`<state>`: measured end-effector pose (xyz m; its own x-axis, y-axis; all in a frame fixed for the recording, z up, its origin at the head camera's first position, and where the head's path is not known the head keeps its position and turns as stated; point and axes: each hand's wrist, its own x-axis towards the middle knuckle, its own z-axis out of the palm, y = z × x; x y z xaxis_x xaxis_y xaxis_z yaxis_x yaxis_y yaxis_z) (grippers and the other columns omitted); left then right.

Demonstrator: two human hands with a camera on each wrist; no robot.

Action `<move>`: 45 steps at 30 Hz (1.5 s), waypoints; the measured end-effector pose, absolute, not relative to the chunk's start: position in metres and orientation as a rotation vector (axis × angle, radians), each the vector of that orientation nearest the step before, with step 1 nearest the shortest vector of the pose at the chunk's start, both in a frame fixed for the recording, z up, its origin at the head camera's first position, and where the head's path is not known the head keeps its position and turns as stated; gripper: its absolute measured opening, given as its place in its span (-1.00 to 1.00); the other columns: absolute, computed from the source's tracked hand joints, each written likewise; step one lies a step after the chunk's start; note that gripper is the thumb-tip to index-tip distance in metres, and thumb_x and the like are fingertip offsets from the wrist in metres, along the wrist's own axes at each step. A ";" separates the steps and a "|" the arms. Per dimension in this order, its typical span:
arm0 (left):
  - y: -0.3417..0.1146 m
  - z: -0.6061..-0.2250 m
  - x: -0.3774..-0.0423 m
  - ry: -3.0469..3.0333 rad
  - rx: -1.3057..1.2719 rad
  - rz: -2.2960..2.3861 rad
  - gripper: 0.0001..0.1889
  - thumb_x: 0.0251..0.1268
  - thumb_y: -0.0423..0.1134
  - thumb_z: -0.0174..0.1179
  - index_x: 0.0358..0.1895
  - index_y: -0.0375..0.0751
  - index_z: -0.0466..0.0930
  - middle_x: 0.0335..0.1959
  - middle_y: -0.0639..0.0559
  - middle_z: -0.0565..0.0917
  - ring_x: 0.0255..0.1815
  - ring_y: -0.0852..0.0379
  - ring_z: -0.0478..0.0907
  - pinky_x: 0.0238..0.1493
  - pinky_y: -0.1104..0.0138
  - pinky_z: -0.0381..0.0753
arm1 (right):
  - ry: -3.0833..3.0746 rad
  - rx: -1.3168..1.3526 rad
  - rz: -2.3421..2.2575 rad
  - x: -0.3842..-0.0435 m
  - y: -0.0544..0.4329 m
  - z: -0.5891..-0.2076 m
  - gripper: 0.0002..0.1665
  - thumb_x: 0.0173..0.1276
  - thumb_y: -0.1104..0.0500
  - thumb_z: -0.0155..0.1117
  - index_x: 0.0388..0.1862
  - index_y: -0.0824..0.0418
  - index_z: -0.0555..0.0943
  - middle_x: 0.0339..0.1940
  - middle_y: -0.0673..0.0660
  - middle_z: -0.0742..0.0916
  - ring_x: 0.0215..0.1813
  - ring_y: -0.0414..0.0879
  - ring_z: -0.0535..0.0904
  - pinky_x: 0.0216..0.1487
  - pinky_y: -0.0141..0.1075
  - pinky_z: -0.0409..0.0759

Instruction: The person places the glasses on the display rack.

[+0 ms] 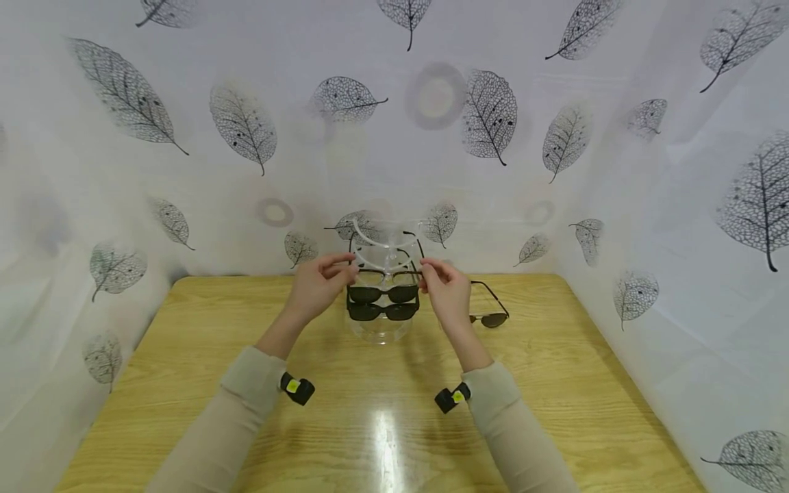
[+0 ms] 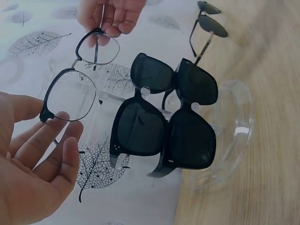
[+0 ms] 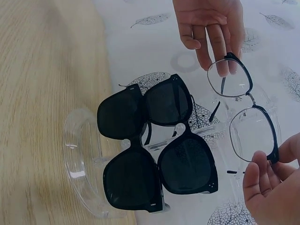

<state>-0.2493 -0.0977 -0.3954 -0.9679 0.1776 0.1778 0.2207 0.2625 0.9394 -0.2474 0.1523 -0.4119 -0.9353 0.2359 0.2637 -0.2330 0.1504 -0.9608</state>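
My left hand (image 1: 316,286) and my right hand (image 1: 448,293) pinch a pair of eyeglasses (image 2: 56,80) by the two outer corners of its frame. The eyeglasses have clear lenses, dark brow bars and thin metal lower rims; their temples point toward the back wall. They are held level, in front of the upper part of a clear display stand (image 3: 75,174). Right below them, dark sunglasses (image 1: 365,295) sit on the stand, with a second dark pair (image 1: 401,313) under those. In the right wrist view, thumb and fingertips (image 3: 258,158) meet at the frame's corner.
Thin-framed sunglasses (image 1: 494,320) with dark lenses lie on the wooden table (image 1: 216,342), to the right of the stand and partly hidden by my right hand. A pale curtain with leaf prints (image 1: 490,116) closes off the back and both sides.
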 end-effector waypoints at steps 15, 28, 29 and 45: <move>-0.096 -0.402 -0.258 -2.488 -0.363 -1.805 -0.56 0.54 -0.14 0.28 0.37 -0.23 0.63 0.06 -0.28 0.80 -0.05 -0.10 0.82 -0.32 0.41 0.55 | -2.130 0.001 1.804 -0.257 0.153 -0.415 -0.75 0.54 0.27 0.25 0.03 0.33 0.79 -0.15 0.45 0.78 -0.37 0.00 0.75 -0.33 -0.36 0.72; -0.097 -0.410 -0.261 -2.460 -0.388 -1.826 -0.59 0.53 -0.20 0.28 0.34 -0.24 0.65 0.05 -0.28 0.81 0.02 -0.29 0.78 -0.49 0.42 0.41 | -2.169 -0.014 1.786 -0.259 0.153 -0.420 -0.73 0.55 0.26 0.24 0.07 0.33 0.78 -0.13 0.43 0.80 -0.33 0.03 0.75 -0.25 -0.29 0.75; -0.097 -0.410 -0.261 -2.464 -0.389 -1.817 -0.58 0.53 -0.19 0.28 0.35 -0.24 0.64 0.05 -0.27 0.81 0.03 -0.27 0.79 -0.46 0.42 0.43 | -2.169 -0.013 1.784 -0.260 0.153 -0.420 -0.73 0.55 0.26 0.24 0.07 0.32 0.79 -0.13 0.42 0.80 -0.32 0.06 0.75 -0.24 -0.25 0.76; -0.097 -0.410 -0.259 -2.477 -0.398 -1.775 -0.60 0.52 -0.22 0.29 0.33 -0.25 0.65 0.05 -0.27 0.81 0.05 -0.21 0.80 -0.35 0.40 0.50 | -2.158 0.014 1.779 -0.259 0.152 -0.421 -0.71 0.54 0.29 0.23 0.08 0.42 0.75 -0.04 0.42 0.79 -0.41 -0.24 0.69 -0.33 -0.47 0.69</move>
<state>-0.2590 -0.0974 -0.4096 -0.9640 0.1690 0.2051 0.2485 0.3001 0.9210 -0.2590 0.1524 -0.4206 -0.9411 0.2074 0.2670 -0.2225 0.2146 -0.9510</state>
